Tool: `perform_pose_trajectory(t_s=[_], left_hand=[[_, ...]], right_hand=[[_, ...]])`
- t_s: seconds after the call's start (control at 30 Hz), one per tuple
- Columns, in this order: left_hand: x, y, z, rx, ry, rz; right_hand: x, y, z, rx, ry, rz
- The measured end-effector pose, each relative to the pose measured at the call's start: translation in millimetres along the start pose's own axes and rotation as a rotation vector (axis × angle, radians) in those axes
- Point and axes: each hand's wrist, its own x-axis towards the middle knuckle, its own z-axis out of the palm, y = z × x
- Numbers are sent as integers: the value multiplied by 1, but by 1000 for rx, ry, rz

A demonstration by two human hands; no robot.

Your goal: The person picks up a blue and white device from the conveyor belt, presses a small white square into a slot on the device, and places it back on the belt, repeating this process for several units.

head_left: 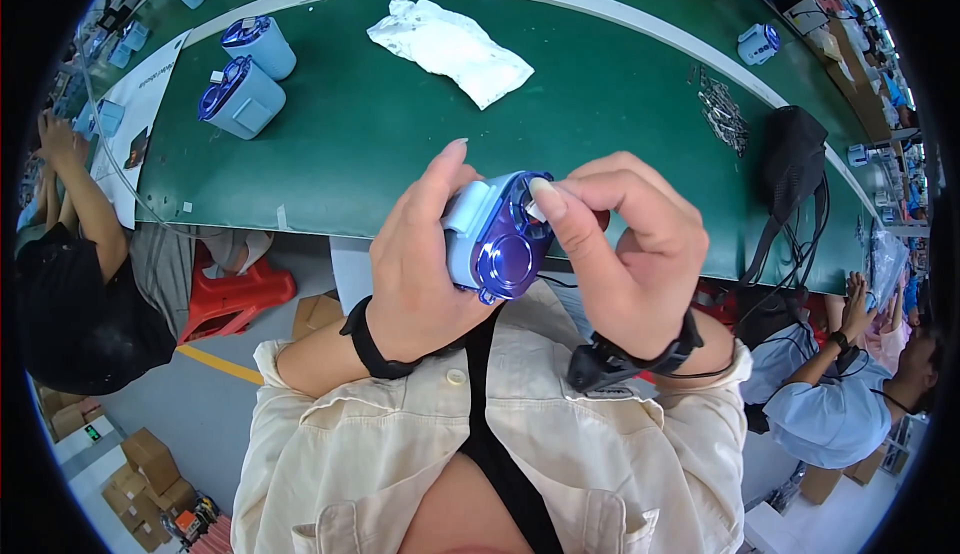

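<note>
My left hand grips a small light-blue device with a dark blue translucent round cover, held up in front of my chest. My right hand is at the device's top right, thumb and forefinger pinching a tiny white piece against its cover. Both wrists wear black bands. Two more light-blue devices of the same kind lie on the green belt at the far left.
A crumpled white plastic bag lies on the belt ahead. Metal clips and a black bag sit at the right. A person sits at my left, another at my right. A red stool and cardboard boxes stand on the floor.
</note>
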Motion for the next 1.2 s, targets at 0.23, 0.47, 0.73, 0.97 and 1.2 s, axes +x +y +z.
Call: perform_pose_trajectory(t_s=[0.23, 0.47, 0.73, 0.97, 1.2], left_hand=[[0, -8, 12, 71, 196, 104], [-2, -12, 13, 156, 251, 169], [-4, -34, 15, 2, 261, 247], [-8, -22, 22, -332, 195, 35], [-12, -25, 22, -328, 193, 57]], right_hand=[[-8, 7, 23, -46, 228, -98], [-9, 6, 30, -187, 292, -267], [-13, 8, 17, -297, 86, -432], [-6, 28, 13, 640, -66, 202], [-2, 23, 26, 850, -235, 290]])
